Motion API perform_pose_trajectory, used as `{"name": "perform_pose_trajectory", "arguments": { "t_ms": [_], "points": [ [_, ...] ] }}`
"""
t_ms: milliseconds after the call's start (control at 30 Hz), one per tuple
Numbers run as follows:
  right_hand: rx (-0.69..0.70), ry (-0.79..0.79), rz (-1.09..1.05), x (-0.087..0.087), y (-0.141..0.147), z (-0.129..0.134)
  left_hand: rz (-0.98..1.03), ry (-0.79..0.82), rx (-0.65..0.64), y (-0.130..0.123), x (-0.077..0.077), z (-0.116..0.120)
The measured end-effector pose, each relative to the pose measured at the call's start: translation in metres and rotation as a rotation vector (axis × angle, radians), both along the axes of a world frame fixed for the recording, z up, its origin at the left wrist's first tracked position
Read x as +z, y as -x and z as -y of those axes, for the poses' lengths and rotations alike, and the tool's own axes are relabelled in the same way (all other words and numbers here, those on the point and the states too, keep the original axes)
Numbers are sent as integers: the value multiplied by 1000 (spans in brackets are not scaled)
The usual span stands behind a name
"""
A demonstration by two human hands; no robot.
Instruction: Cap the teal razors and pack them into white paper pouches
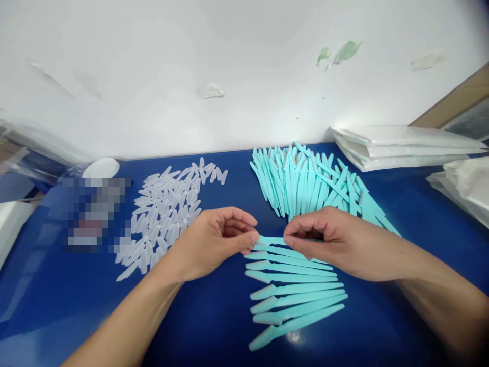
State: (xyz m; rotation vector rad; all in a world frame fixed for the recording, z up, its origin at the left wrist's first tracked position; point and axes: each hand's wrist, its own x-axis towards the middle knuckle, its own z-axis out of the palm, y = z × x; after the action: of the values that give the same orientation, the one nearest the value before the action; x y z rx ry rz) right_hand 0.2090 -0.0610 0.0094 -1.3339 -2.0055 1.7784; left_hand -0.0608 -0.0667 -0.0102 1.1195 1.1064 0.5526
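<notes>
Between my two hands is a turquoise eyebrow razor point(272, 240), held level above a row of similar razors. My left hand point(217, 239) pinches its blade end between thumb and fingertips; a translucent blade cap seems to be there, though my fingers mostly hide it. My right hand point(324, 239) grips the handle with thumb and curled fingers. Below, several turquoise razors point(298, 290) lie side by side, blade ends to the left. Loose translucent caps point(168, 204) are spread on the blue table left of my left hand. Beyond my right hand sits a heap of razors point(301, 178).
A white wall point(244, 61) rises behind the blue table point(214, 326). Stacked white plastic bags point(401, 145) lie at the back right, with more white bags point(469, 183) nearer. A white round object point(101, 168) and a blurred-out patch point(95, 214) are at the left.
</notes>
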Motion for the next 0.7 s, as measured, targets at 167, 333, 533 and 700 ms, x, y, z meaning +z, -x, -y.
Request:
{"name": "perform_pose_trajectory", "arguments": {
  "t_ms": [167, 333, 533, 700],
  "points": [
    [-18, -31, -12, 1, 1, 1, 1, -29, 21, -3, 0, 3],
    [-53, -54, -4, 3, -1, 0, -123, -146, 5, -2, 4, 5],
    [45, -344, 182, 6, -2, 5, -368, -351, -222, 0, 10, 11],
    [103, -418, 282, 5, 3, 12, -488, -536, -321, 1, 13, 12]
  ]
}}
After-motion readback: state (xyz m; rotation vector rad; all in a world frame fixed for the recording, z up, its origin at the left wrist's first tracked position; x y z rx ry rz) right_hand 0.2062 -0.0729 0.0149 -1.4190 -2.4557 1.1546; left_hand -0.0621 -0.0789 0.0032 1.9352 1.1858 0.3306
